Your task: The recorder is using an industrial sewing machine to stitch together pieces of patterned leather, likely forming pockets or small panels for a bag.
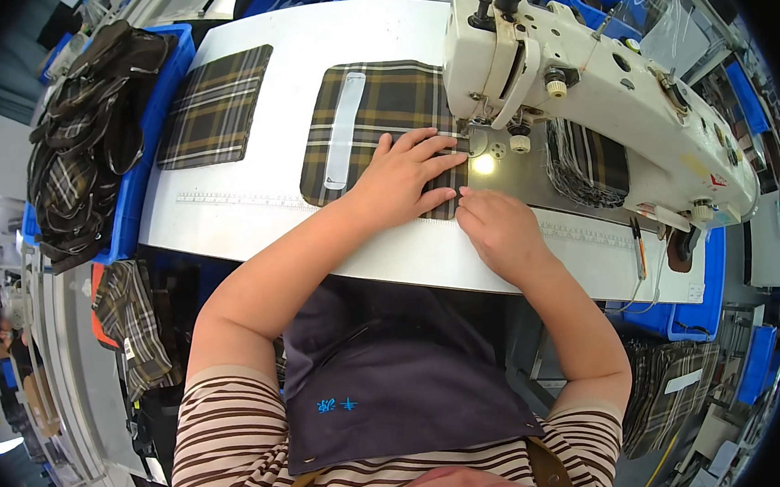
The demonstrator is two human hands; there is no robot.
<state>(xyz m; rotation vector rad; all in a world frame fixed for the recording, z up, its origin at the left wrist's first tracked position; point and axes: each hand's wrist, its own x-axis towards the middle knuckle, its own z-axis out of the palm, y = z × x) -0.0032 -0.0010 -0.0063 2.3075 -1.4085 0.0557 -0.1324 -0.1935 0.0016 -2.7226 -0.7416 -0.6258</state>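
Note:
A dark plaid fabric panel [388, 106] with rounded corners lies on the white table, its right edge beside the needle area of a white sewing machine [569, 74]. A pale strip [345, 130] rests lengthwise on the panel's left part. My left hand [403, 176] presses flat on the cloth, fingers spread toward the machine. At the panel's lower right corner, my right hand [501, 233] has its thumb and forefinger closed on the edge; the other fingers are curled. A lamp spot [484, 164] lights the metal plate just right of my left fingertips.
Another plaid piece [217, 108] lies at the table's left. Stacked plaid pieces [587, 164] sit under the machine arm. A blue bin [142, 171] heaped with dark pieces stands at far left. Orange-handled snips [640, 249] lie near the right end. A ruler scale [240, 198] runs along the front.

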